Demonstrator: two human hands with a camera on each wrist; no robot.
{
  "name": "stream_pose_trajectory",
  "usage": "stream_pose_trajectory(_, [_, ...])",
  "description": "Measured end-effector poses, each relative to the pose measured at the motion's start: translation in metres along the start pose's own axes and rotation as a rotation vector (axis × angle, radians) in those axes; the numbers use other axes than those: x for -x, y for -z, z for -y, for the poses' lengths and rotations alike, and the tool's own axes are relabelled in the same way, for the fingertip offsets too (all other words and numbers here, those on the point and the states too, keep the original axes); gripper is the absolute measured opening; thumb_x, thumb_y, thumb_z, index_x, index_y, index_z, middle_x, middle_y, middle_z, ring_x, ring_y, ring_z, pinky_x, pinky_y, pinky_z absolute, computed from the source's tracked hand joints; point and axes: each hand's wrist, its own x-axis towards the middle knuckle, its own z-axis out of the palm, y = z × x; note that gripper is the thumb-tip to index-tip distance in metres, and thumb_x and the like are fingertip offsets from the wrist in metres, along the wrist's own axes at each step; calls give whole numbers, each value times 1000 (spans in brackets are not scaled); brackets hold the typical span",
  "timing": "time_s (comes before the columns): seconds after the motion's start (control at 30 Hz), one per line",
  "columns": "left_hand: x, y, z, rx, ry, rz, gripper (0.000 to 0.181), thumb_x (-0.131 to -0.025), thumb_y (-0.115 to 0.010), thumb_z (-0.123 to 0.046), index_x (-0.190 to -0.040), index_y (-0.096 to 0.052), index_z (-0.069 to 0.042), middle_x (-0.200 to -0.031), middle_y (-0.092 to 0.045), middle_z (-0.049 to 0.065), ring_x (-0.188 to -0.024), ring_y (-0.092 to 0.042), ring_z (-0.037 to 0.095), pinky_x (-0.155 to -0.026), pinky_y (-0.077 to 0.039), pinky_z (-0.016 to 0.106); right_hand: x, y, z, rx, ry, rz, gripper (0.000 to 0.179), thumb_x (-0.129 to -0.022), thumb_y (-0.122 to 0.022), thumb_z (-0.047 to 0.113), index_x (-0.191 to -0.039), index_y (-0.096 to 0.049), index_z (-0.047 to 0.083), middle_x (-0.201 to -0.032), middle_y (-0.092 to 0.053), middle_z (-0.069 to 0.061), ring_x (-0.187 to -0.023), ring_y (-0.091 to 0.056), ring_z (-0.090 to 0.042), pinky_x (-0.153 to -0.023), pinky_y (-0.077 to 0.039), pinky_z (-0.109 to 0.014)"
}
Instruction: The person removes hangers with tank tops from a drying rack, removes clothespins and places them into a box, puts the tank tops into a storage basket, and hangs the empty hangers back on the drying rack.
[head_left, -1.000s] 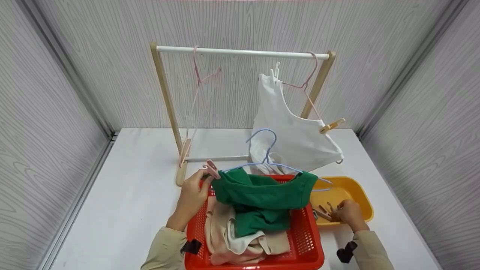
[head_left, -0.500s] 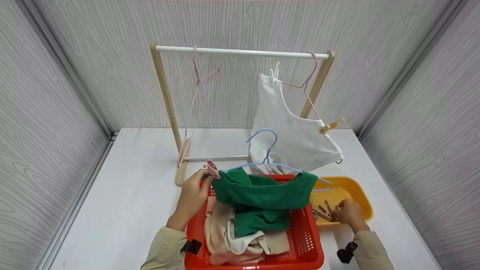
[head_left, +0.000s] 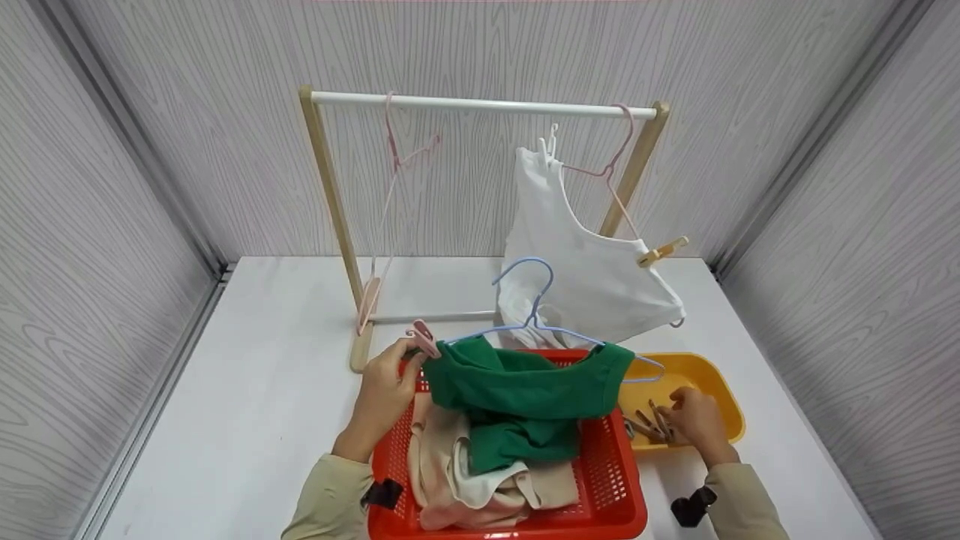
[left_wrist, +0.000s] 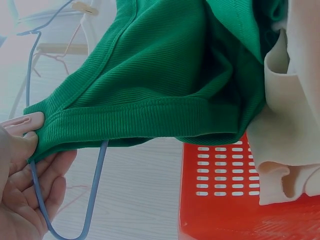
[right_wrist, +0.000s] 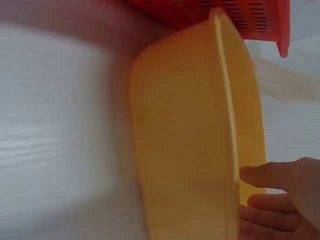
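At the rack's left end: a pink hanger (head_left: 395, 160) dangles from the white rail (head_left: 480, 104) with no garment on it, above the table (head_left: 247, 420).
Left hand (head_left: 382, 397): thumb and fingers pinch one corner of the green garment (head_left: 517, 394) against the blue hanger (head_left: 534, 322). A steady hold here should stop the cloth sliding along the wire.
Pink peg (head_left: 425, 339): sits at that same corner, by the thumb; whether it bites on its own I cannot tell, so test it before letting go.
Green garment: draped over the blue hanger, its lower part down in the red basket (head_left: 382, 457) on beige cloth (head_left: 435, 450). Its right strap shows no peg and the hanger's tip juts past it; smoothing that strap flat first would give a cleaner clip.
White garment (head_left: 577, 262): hangs behind, pegged twice, a fair pattern to copy.
Yellow tray (head_left: 724, 390): pegs (head_left: 645, 424) lie bunched at its near side.
Right hand (head_left: 701, 424): over those pegs, thumb apart from fingers, nothing visibly held; best to single out one peg by its handle end.
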Motion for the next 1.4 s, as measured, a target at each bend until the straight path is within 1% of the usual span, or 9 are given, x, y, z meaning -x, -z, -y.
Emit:
stream_pose_trajectory(0.23, [0, -1, 0, 19, 10, 10, 16, -94, -59, -6, -107, -63, 2, -102, -71, 15, -93, -68, 24, -85, -57, 40, 7, 9, 15, -17, 53, -57, 33, -81, -72, 9, -101, -63, -16, -89, -68, -31, -80, -65, -40, -73, -56, -49])
stream_pose_trajectory(0.37, [-1, -2, 0, 15, 5, 1, 15, -93, -59, -5, -105, -63, 2, -101, -71, 15, -92, -68, 24, -85, -57, 40, 14, 13, 25, -31, 96, -99, 30, -81, -73, 8, -98, -64, -15, -88, -69, -30, -78, -67, -39, -70, -57, -48])
stream_pose_trajectory(0.53, [-1, -3, 1, 15, 0, -10, 14, -92, -60, -5, -103, -63, 2, -99, -71, 15, -90, -67, 23, -84, -58, 40, 24, 18, 41, -54, 153, -145, 26, -80, -74, 6, -96, -65, -12, -86, -70, -28, -77, -68, -37, -71, -57, -48])
stream_pose_trajectory(0.63, [-1, -3, 1, 18, 5, -9, 13, -92, -60, -5, -103, -63, 2, -99, -71, 15, -89, -67, 23, -83, -58, 40, 29, 22, 52, -69, 180, -158, 25, -79, -75, 4, -96, -65, -11, -85, -71, -27, -76, -69, -36, -71, -58, -47])
stream_pose_trajectory(0.8, [0, -4, 2, 10, -3, -13, 13, -92, -60, -4, -104, -63, 2, -97, -71, 14, -87, -67, 22, -82, -58, 39, 36, 32, 73, -89, 220, -145, 22, -78, -76, 5, -93, -66, -8, -84, -71, -22, -75, -70, -33, -71, -58, -44])
stream_pose_trajectory(0.93, [-1, -4, 3, 17, -10, -14, 13, -93, -60, -5, -103, -63, 3, -98, -71, 15, -87, -67, 22, -82, -58, 39, 42, 40, 87, -74, 239, -130, 17, -80, -76, 8, -87, -68, -5, -82, -72, -18, -75, -69, -29, -70, -58, -42])
stream_pose_trajectory(1.07, [-1, -4, 2, 18, -5, -15, 13, -93, -60, -5, -103, -63, 2, -98, -71, 14, -88, -67, 22, -83, -58, 39, 46, 45, 101, -42, 271, -133, 14, -80, -76, 11, -82, -69, -1, -80, -72, -14, -72, -68, -25, -69, -59, -40])
stream_pose_trajectory(1.2, [-1, -4, 2, 16, -8, -19, 12, -92, -60, -4, -102, -63, 2, -97, -71, 14, -88, -67, 22, -83, -58, 39, 49, 45, 113, -53, 306, -128, 12, -80, -76, 10, -82, -70, 0, -80, -73, -14, -72, -69, -24, -69, -59, -40])
stream_pose_trajectory(1.4, [-1, -5, 2, 24, -2, -10, 12, -93, -60, -4, -103, -63, 2, -99, -71, 15, -89, -67, 23, -84, -57, 40, 50, 47, 128, -97, 313, -73, 11, -82, -75, 10, -84, -69, 1, -82, -73, -12, -75, -71, -24, -70, -61, -37])
